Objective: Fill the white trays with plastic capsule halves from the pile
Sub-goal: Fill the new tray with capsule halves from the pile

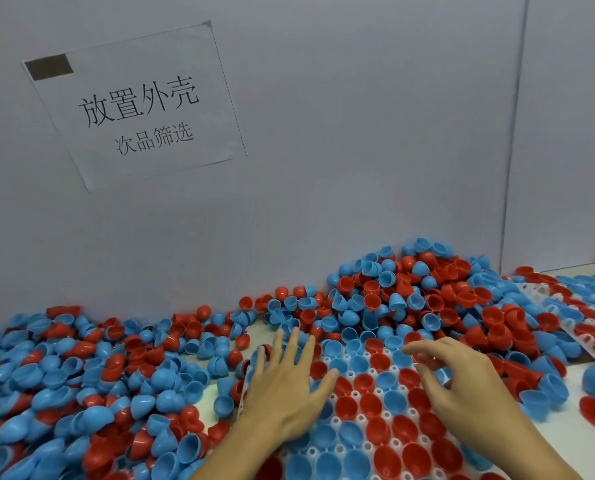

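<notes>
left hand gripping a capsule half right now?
No. The left hand lies flat, fingers straight and spread, over the white tray and its capsule halves.

A single wide-angle view looks from the person's head, forward and down; it faces a pale grey wall (358,133) with a white paper sign printed in black characters (136,105) upper left; both forearms enter from the bottom edge, close to the lens; the heap of red and blue plastic capsule halves (410,299) lies near, along the wall's foot; straight lines bow towards the edges.
</notes>
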Motion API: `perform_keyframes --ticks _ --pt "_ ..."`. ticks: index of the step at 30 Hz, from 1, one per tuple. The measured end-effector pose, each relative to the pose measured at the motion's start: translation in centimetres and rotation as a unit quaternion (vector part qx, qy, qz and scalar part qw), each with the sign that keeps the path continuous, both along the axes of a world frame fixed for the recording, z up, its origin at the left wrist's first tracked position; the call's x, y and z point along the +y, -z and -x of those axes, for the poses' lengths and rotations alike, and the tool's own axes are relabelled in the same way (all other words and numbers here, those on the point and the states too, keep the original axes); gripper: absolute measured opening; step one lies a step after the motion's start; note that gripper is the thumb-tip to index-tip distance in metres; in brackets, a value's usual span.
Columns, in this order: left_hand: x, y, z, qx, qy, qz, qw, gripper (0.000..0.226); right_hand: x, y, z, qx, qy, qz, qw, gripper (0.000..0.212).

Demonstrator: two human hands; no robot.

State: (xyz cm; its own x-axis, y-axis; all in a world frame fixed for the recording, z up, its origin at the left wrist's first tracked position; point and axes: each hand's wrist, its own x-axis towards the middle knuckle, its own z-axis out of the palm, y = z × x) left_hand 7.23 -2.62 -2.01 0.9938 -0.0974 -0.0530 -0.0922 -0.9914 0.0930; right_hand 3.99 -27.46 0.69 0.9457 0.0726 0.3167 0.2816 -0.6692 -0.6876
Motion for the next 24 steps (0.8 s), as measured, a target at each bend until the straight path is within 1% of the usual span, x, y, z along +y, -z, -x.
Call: perform_keyframes --ticks 3,5,7,10,13,15,16,17,18,24 --pt "0.8 0.2 0.0 0.015 -0.020 -0.007 1.000 0.084 0.1 0.1 0.1 0.001 -0.002 -0.001 1.000 0.033" --pt "0.9 0.3 0.0 0.034 -0.017 -0.012 0.999 0.085 0.1 0.1 0.1 0.002 -0.002 -0.001 1.000 0.033" --pt "0.8 0.3 -0.1 0.032 -0.011 -0.001 0.999 0.085 0.1 0.1 0.1 0.001 -0.002 0.001 1.000 0.033" --pt "1.2 0.0 -0.2 -0.011 -0.023 0.027 0.999 0.086 0.0 0.1 0.0 0.000 -0.001 0.004 1.000 0.035" --pt "2.6 -0.2 0.2 -0.076 -0.082 0.059 0.992 0.085 -0.1 0.2 -0.1 0.001 -0.001 0.004 1.000 0.034" --pt "3.4 -0.3 0.6 -0.101 -0.112 0.082 0.985 0.074 -0.1 0.2 0.0 0.001 -0.002 0.002 1.000 0.033" --pt "3.7 -0.3 0.7 -0.101 -0.110 0.088 0.985 0.066 -0.1 0.2 0.0 0.002 -0.003 0.002 1.000 0.033" --pt "3.9 -0.4 0.9 -0.094 -0.100 0.091 0.986 0.062 -0.1 0.2 0.0 0.002 -0.003 0.002 1.000 0.033" --pt "4.0 -0.4 1.0 -0.082 -0.091 0.091 0.988 0.063 -0.1 0.2 0.0 0.003 -0.003 0.003 1.000 0.033" --pt "3.7 -0.3 1.2 -0.006 -0.068 0.056 0.996 0.079 -0.1 0.3 -0.1 0.004 0.001 0.005 1.000 0.032"
